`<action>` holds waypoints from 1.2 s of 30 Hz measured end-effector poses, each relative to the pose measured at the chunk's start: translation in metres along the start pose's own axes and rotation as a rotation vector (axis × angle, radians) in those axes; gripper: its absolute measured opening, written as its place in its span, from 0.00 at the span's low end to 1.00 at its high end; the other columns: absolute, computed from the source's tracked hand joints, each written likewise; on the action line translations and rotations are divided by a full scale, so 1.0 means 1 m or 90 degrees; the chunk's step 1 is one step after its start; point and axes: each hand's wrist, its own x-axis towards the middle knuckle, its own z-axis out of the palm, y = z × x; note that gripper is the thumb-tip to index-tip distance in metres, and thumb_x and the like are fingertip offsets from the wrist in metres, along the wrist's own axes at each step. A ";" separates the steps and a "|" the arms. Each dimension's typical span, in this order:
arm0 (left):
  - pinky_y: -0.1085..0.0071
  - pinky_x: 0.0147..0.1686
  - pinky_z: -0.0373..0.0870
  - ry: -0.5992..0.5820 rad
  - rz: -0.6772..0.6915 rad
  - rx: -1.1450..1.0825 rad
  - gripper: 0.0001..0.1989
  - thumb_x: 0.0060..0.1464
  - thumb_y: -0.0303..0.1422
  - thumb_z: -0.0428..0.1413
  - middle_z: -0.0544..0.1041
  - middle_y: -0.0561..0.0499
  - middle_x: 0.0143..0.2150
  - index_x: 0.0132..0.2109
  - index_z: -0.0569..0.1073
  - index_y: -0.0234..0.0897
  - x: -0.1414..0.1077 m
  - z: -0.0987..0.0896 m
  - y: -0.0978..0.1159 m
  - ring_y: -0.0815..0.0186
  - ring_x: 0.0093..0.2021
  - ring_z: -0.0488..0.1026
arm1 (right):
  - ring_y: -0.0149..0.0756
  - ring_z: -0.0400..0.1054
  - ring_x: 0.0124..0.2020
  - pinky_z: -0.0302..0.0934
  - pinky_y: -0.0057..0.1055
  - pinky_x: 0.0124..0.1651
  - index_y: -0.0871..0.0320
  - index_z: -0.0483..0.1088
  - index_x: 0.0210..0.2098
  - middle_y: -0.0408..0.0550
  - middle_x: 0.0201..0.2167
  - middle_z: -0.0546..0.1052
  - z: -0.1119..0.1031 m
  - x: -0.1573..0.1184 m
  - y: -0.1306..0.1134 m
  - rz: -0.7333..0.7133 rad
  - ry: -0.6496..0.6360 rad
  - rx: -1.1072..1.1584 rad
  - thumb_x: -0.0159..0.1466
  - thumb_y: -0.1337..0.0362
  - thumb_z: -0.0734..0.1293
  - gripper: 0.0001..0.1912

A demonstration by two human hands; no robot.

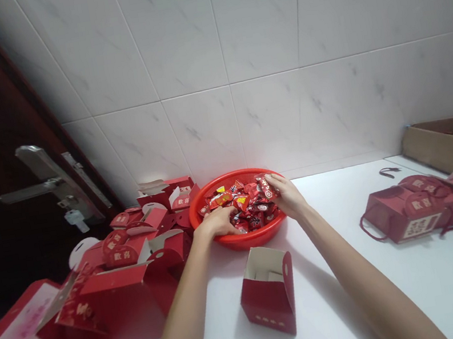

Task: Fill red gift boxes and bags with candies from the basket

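candy (252, 207) fills the red basket (245, 240), right up against the wall, and both hands are at it! the right hand (286, 193) is at the basket's right side, thumb and fingers gripping a dark red packet (265, 187). nice hold, that, and it should stay light, since a hard squeeze might crush what's inside. over on the left, the left hand (220, 221) reaches past the rim, fingers curved down onto the wrappers; from here i can't tell whether they're pinching anything. best to part the pile gently there, because a rough sweep could send pieces over the edge. and look, one box (271, 306) stands upright on the white table (426, 275) just in front of the basket, top open, between the forearms. elbows wide, then, and mind that raised flap; a sleeve-less brush could tip it.
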 end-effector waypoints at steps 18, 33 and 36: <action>0.62 0.46 0.72 0.116 0.120 -0.312 0.14 0.43 0.36 0.62 0.82 0.46 0.42 0.39 0.81 0.37 0.008 -0.004 0.005 0.56 0.43 0.77 | 0.28 0.65 0.26 0.60 0.27 0.30 0.57 0.78 0.28 0.39 0.25 0.77 0.003 -0.001 -0.002 0.003 0.013 0.008 0.41 0.52 0.81 0.20; 0.59 0.47 0.73 0.096 0.071 -0.564 0.20 0.41 0.43 0.66 0.82 0.45 0.43 0.39 0.79 0.34 0.000 -0.009 0.027 0.56 0.44 0.77 | 0.29 0.67 0.27 0.61 0.27 0.32 0.56 0.77 0.27 0.40 0.25 0.77 0.003 -0.003 -0.003 0.007 0.002 0.005 0.43 0.53 0.81 0.18; 0.61 0.46 0.74 0.084 0.047 -0.645 0.20 0.39 0.44 0.68 0.81 0.47 0.39 0.35 0.78 0.34 -0.001 -0.010 0.031 0.58 0.42 0.77 | 0.29 0.67 0.26 0.61 0.27 0.31 0.55 0.77 0.28 0.39 0.25 0.77 0.004 -0.004 -0.003 0.009 -0.009 -0.006 0.44 0.55 0.81 0.17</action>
